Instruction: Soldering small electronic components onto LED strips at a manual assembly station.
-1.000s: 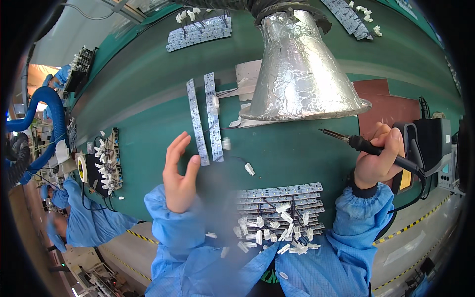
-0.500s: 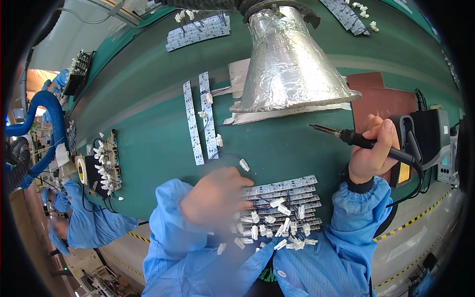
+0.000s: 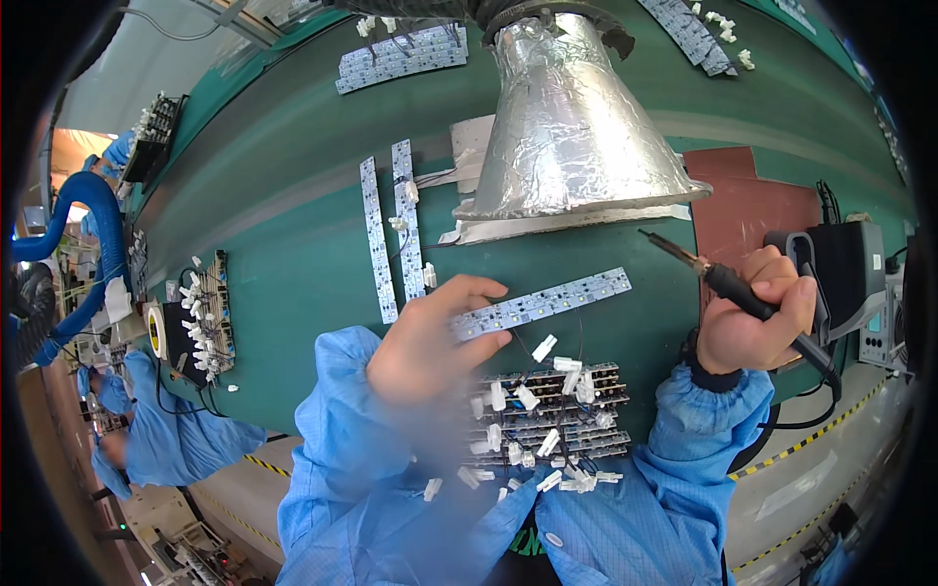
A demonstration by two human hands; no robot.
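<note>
Between its thumb and fingers my left hand (image 3: pixel 427 337) grips one end of a white LED strip board (image 3: pixel 557 301). The board tilts up to the right, and thin wires with white connectors hang below it. Beneath it, close to my body, lies a stack of similar boards (image 3: pixel 596 415) with many white plug connectors. A soldering iron (image 3: pixel 728 283) is in my right hand (image 3: pixel 757 317), its tip pointing up and left, apart from the held board. Two more LED strips (image 3: pixel 378 244) lie side by side beyond my left hand.
A foil-covered fume hood (image 3: pixel 576 127) stands over the green bench (image 3: pixel 293 283). At the right sit a soldering iron stand (image 3: pixel 840 269) and a brown mat (image 3: pixel 747 195). Board stacks lie at the far side (image 3: pixel 405 59) and left (image 3: pixel 215 313). A person in blue (image 3: pixel 186 425) works at left.
My left hand has lifted the top LED strip board off the stack, up and away from my body. My right hand has shifted slightly right with the soldering iron.
</note>
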